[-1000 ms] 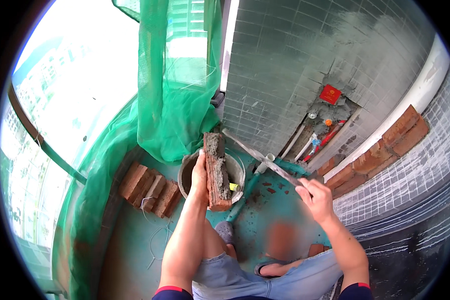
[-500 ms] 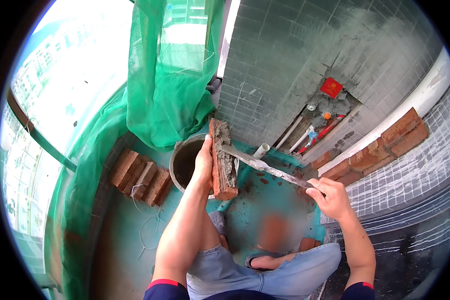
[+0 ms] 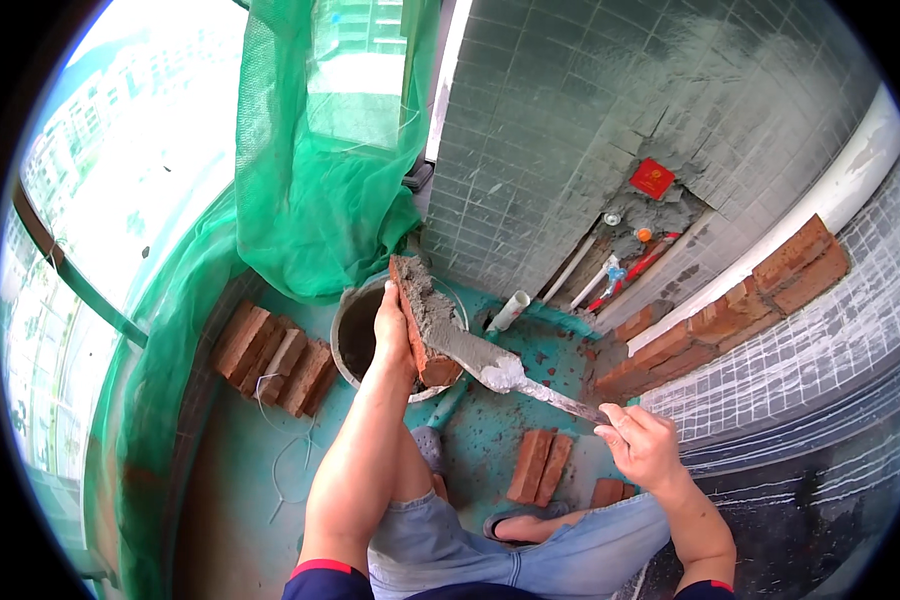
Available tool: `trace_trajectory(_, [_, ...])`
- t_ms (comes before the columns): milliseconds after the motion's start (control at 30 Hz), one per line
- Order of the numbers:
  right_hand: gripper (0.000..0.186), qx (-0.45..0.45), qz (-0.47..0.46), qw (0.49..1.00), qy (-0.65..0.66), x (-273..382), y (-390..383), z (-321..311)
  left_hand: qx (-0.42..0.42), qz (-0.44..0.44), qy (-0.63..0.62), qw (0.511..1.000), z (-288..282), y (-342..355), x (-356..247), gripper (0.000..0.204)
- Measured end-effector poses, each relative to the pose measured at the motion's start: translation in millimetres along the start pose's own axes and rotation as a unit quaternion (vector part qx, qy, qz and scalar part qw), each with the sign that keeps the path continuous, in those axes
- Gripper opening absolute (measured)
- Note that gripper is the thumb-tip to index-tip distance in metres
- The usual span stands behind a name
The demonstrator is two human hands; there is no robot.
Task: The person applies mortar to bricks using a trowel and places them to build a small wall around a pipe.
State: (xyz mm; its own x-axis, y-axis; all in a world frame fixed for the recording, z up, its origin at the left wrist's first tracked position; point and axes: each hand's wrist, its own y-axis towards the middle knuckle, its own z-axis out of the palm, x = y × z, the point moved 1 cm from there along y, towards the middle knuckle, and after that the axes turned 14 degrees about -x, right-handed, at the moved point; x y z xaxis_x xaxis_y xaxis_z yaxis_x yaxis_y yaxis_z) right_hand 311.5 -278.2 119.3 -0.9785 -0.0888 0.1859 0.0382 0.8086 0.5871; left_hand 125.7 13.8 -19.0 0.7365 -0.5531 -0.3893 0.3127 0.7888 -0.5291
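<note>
My left hand (image 3: pixel 393 335) is closed round a red brick (image 3: pixel 437 371), held tilted over the rim of a round bucket (image 3: pixel 348 340). Grey mortar (image 3: pixel 425 300) coats the brick's upper face. In my right hand (image 3: pixel 638 445) is the handle of a mortar-smeared trowel (image 3: pixel 560 400), whose blade lies against the mortar near the brick's lower end. The dark inside of the bucket is partly hidden by the brick and my hand.
Several bricks (image 3: pixel 275 358) stand left of the bucket, with a pale string beside them. More bricks (image 3: pixel 540 466) lie near my foot. A low brick course (image 3: pixel 715 320) runs along the right wall. A white pipe stub (image 3: pixel 510 308) rises nearby; green netting (image 3: pixel 315 230) hangs ahead.
The brick has shifted slightly left and tilted more. My trowel has moved down along its face, and the mortar there looks thicker. My right hand has come lower.
</note>
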Motion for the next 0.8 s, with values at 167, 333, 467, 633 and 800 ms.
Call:
trace_trajectory(167, [0.026,-0.016,-0.002,1.000,0.005,-5,-4,-4,-0.006,-0.013,-0.011,1.000,-17,22,-3,0.042])
trace_trajectory(333, [0.024,-0.016,0.127,0.985,0.119,-11,-8,10,-0.025,-0.060,0.006,0.998,-8,11,-15,0.049])
trace_trajectory(467, [0.023,-0.052,0.176,0.963,0.196,-10,-2,49,0.020,-0.083,0.083,0.993,-3,-3,-9,0.051])
trace_trajectory(633, [0.023,-0.054,0.131,0.974,0.179,-1,-14,68,0.002,-0.036,0.034,0.999,-1,6,-2,0.045])
trace_trajectory(800, [0.025,-0.034,0.098,0.986,0.129,-7,-28,53,0.028,-0.020,0.033,0.999,-13,21,-7,0.044])
